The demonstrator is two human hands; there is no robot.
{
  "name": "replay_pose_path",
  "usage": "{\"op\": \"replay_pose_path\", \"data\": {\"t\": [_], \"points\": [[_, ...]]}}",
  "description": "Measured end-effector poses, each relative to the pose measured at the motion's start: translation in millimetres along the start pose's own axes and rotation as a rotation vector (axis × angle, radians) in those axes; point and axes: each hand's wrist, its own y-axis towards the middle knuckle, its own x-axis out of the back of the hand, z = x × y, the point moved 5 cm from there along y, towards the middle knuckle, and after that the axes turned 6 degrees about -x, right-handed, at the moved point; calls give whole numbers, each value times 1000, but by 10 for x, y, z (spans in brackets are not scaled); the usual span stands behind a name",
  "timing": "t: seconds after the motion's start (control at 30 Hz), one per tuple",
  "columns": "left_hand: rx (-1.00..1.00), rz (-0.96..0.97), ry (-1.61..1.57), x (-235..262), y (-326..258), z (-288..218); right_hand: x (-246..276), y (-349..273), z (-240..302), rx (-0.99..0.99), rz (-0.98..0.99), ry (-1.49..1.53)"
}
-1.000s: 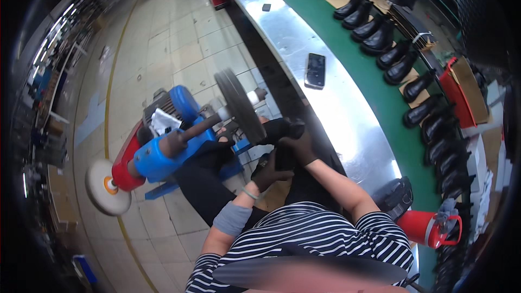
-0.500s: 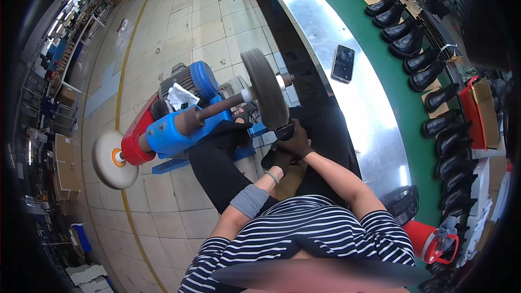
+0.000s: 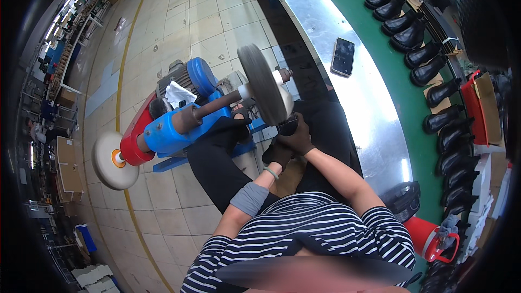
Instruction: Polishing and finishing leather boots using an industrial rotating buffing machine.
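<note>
Both my hands wear dark gloves and are closed around a black boot (image 3: 288,125), much of it hidden by the gloves. My right hand (image 3: 300,139) wraps its upper right side. Lower and to the left, my left hand (image 3: 279,155) grips it from below. The shiny black end of the boot meets the lower edge of a dark grey buffing wheel (image 3: 259,84), which looks blurred as if spinning. This wheel sits on the shaft of a blue and red polishing machine (image 3: 164,132) standing in front of me.
A cream wheel (image 3: 111,160) is on the machine's left end. Along my right runs a metal bench (image 3: 374,125) with a phone (image 3: 343,57). Beyond it, a green belt (image 3: 399,95) carries rows of black boots (image 3: 410,37). A red mug (image 3: 429,240) stands near my right elbow.
My hands and the boot have shifted slightly, with more of the boot's shiny end showing at the wheel. My grip stays closed. The person at the upper right has moved partly from view.
</note>
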Motion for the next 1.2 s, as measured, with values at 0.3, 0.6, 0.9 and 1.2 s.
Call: {"op": "replay_pose_path", "data": {"t": [0.3, 0.6, 0.9, 1.2], "points": [[-68, -65, -115, 57, 4, -129, -1, 4, -46, -10, -6, 15], [-145, -84, -75, 115, -4, -89, -25, -7, 42, 28, -16, 16], [-121, -85, 18, 52, -75, -147, 15, -33, 20, 35, 0, -13], [-162, -191, 133, 35, -109, 86, -80, -46, 56, 28, 127, -30]]}}
